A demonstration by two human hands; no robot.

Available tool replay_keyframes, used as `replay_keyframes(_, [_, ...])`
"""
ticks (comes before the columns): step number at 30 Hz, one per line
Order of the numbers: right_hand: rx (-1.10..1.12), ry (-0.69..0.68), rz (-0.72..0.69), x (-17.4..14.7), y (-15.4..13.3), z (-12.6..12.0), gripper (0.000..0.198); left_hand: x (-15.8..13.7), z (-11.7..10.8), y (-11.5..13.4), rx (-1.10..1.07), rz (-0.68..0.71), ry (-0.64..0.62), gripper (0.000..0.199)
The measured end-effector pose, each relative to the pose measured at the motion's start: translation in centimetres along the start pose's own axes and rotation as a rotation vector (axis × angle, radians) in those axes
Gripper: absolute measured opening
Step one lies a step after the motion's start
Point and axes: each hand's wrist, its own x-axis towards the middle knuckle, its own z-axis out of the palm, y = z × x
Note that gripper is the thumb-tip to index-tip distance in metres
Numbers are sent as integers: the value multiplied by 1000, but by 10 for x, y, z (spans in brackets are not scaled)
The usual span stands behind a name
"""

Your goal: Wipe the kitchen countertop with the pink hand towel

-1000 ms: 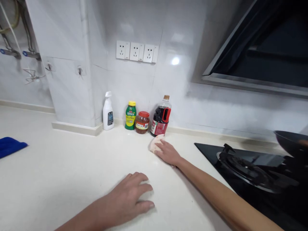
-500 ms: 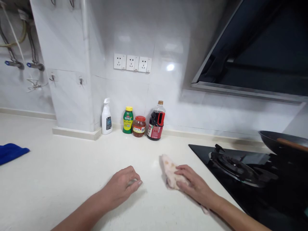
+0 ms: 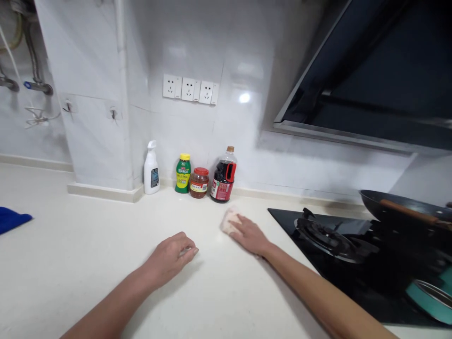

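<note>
Question about the right hand [image 3: 250, 236]: what has it got?

– A pale cloth [image 3: 229, 221], just right of mid-frame. The fingers bend loosely over it, holding it down on the worktop [image 3: 212, 301]; the cloth itself is a bit blurred.

– And the left hand [image 3: 174, 256]?

– Lower, left of centre. It's half curled, a small gap between thumb and fingers, with nothing visible in it. Whether it touches the surface, I can't tell.

– What stands near the cloth?

– Just beyond it, a dark sauce bottle [image 3: 223, 181] with a red handle. Leftward from there come a red-lidded jar [image 3: 199, 183], a green bottle [image 3: 182, 176] with a yellow cap and a white spray bottle [image 3: 151, 174], all upright.

– Further out?

– A blue cloth [image 3: 12, 220] at the left edge, a black hob [image 3: 293, 217] at lower right, and a wok [image 3: 372, 202] near the right edge.
</note>
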Motion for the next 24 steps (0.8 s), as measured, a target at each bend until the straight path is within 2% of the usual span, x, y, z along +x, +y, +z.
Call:
replay_keyframes(3, [64, -42, -249, -29, -64, 3, 49, 1, 4, -8, 16, 5, -4, 35])
replay_keyframes(4, [124, -49, -373, -39, -80, 3, 51, 1, 6, -10, 22, 5, 0, 36])
replay_keyframes(6, [254, -51, -583, -53, -97, 2, 53, 1, 6, -11, 33, -1, 16, 40])
replay_keyframes(8, [300, -41, -639, -52, -94, 0, 49, 1, 4, -10, 45, -11, 35, 43])
replay_keyframes(11, [196, 0, -415, -22, -51, 0, 37, 2, 0, -7, 47, -38, 31, 41])
replay_keyframes(15, [37, 76, 8, 25, 43, 4, 43, 3, -1, -8, 37, -86, -31, 40])
replay_keyframes(18, [-71, 96, 242, 37, 106, 4, 42, 4, 0, -10, 46, -99, -40, 38])
replay_keyframes(21, [-128, 84, 312, 35, 144, 3, 37, 4, 0, -10, 66, -95, -39, 37])
replay_keyframes(24, [-153, 72, 297, 27, 155, 7, 36, 3, -1, -7, 78, -98, -45, 37])
